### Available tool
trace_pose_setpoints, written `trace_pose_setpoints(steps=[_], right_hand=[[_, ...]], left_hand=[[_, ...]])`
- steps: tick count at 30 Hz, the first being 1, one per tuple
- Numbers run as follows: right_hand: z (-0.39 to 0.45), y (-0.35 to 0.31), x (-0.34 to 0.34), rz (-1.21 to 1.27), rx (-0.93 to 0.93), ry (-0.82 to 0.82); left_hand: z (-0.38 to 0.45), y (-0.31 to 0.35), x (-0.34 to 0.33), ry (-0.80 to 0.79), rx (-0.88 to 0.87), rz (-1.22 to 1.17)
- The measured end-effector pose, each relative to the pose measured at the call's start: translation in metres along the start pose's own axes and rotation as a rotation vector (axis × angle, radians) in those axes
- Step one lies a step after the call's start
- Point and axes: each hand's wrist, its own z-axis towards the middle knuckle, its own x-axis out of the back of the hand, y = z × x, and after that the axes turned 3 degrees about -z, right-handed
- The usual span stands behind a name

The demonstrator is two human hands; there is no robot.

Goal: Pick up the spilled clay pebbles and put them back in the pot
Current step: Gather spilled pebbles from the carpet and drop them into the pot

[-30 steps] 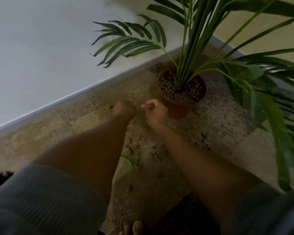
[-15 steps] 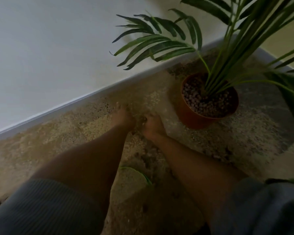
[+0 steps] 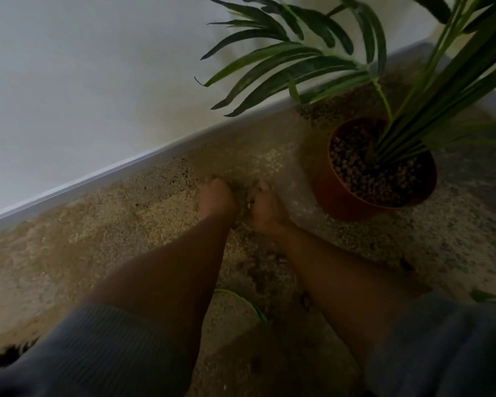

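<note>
While brown clay pebbles [image 3: 258,270] lie on speckled carpet floor, left hand [image 3: 216,199] and right hand [image 3: 265,208] reach down just beside orange plastic pot [image 3: 338,196], likely gathering; curled, grip indeterminate.

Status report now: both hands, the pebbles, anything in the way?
Left hand, right hand down on carpet, grip unclear. Spilled pebbles behind hands. Pot right, path clear.

Pot [image 3: 335,196]: terracotta orange, plain. Clay pebbles [image 3: 370,179] in it: mottled reddish-brown and pale. Plant fronds [image 3: 284,61]: dark green, stems lighter green. Carpet [image 3: 126,224]: speckled beige-tan, greyer patches at right. Wall [image 3: 83,67]: plain off-white; skirting board [image 3: 98,176] white. Sleeves [image 3: 98,353]: grey, finely ribbed.
</note>
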Motion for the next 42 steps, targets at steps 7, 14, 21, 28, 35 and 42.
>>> trace_pose_setpoints(steps=[7,14,21,28,35,42], right_hand=[[-0.007,0.014,0.001,0.055,0.065,-0.069],[-0.033,0.021,-0.002,-0.02,0.152,-0.117],[-0.065,0.018,0.005,-0.144,0.168,-0.13],[-0.082,0.012,0.018,0.018,-0.136,-0.173],[-0.096,0.022,0.042,1.577,-0.773,-0.148],[-0.112,0.018,0.083,1.806,-0.698,-0.076]], left_hand=[[-0.003,-0.013,-0.01,-0.046,0.005,-0.162],[-0.044,-0.038,-0.014,-0.049,-0.23,-0.094],[-0.074,-0.045,-0.005,-0.164,-0.2,-0.007],[-0.087,-0.027,0.015,-0.382,0.094,-0.179],[-0.099,0.021,0.037,-0.615,0.572,-1.18],[-0.105,0.076,0.042,-0.586,0.539,-1.281]])
